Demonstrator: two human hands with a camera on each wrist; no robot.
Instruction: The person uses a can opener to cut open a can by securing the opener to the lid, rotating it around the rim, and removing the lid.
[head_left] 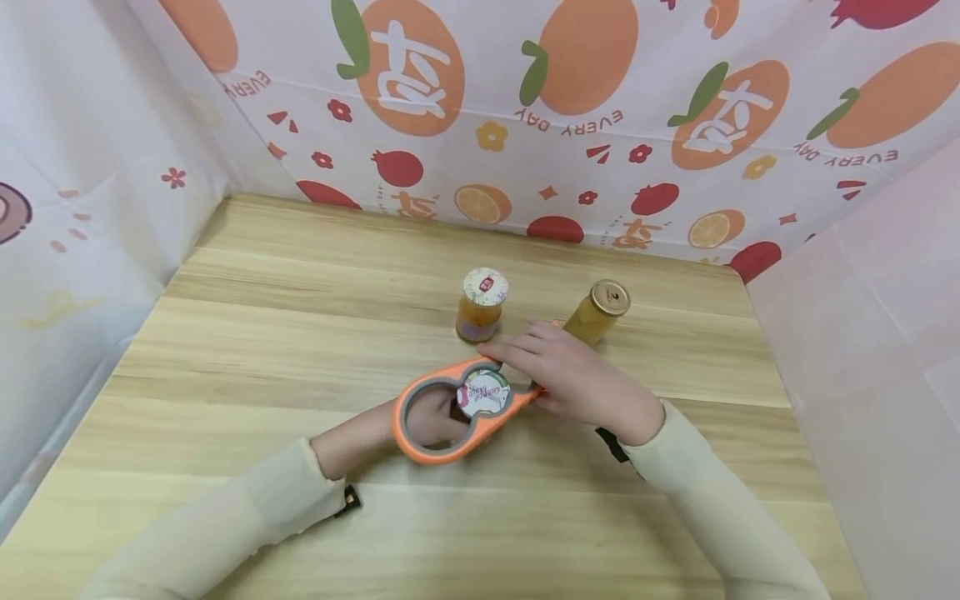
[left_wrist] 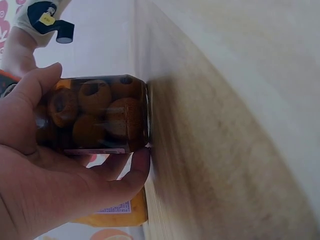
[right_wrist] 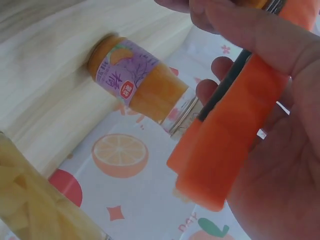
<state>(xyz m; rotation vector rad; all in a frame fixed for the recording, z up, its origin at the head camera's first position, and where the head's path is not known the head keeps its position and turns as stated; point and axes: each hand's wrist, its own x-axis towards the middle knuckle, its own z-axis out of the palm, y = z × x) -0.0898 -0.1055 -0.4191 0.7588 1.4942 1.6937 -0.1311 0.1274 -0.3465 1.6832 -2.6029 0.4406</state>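
Note:
A jar of dark round fruit [left_wrist: 100, 112] stands upright on the table, its patterned lid [head_left: 483, 393] showing through an orange and grey jar opener [head_left: 433, 457]. Around the jar's side, the thumb and fingers of my left hand [head_left: 435, 414] hold it. My right hand [head_left: 581, 379] grips the opener's right end from above, with the orange body [right_wrist: 225, 135] between thumb and fingers in the right wrist view. The opener's grey inner edge lies around or just above the lid; whether it bites on the lid I cannot tell.
Behind the opener stands a jar of orange fruit [head_left: 478, 321] with a white patterned lid. Farther right is a jar of pale yellow fruit [head_left: 588, 321] with a gold lid, partly behind my right hand. A fruit-print curtain [head_left: 495, 158] borders the wooden table [head_left: 300, 275].

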